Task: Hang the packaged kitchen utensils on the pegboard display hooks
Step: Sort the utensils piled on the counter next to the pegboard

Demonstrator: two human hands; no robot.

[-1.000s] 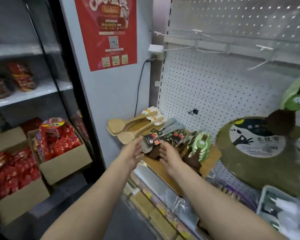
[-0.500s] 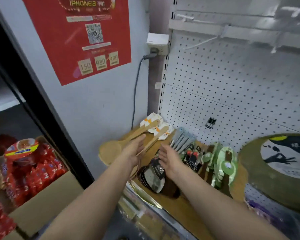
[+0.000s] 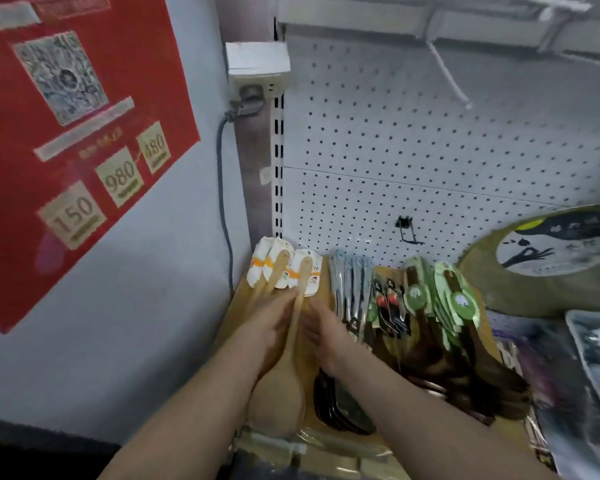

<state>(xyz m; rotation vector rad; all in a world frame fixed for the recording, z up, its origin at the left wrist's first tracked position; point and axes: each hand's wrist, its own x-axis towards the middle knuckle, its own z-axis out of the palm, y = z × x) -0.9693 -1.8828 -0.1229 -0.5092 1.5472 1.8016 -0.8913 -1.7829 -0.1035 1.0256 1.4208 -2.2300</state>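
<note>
Several light wooden spoons point(image 3: 293, 341) with white-and-orange card tags point(image 3: 284, 268) lie at the left end of a wooden shelf board point(image 3: 326, 292). My left hand point(image 3: 271, 323) grips their handles just below the tags. One handle runs between my two hands, and its bowl lies near the shelf's front edge. My right hand point(image 3: 323, 329) rests against that handle from the right, fingers fairly straight. The white pegboard point(image 3: 395, 150) rises behind, with a small black hook point(image 3: 407, 232) low down and a long white hook point(image 3: 447, 76) high up, both bare.
To the right on the shelf lie metal utensils on grey-blue cards point(image 3: 349, 285), red-and-black carded tools point(image 3: 388, 306), green-tagged dark spoons point(image 3: 444, 299) and black ladles point(image 3: 340, 403). A round board point(image 3: 482, 275) leans at the far right. A wall socket point(image 3: 257, 74) and cable sit left.
The view has moved closer and turned down toward the shelf. Both hands have shifted left from the black utensils to the wooden spoons, and my left hand has taken hold of their handles.
</note>
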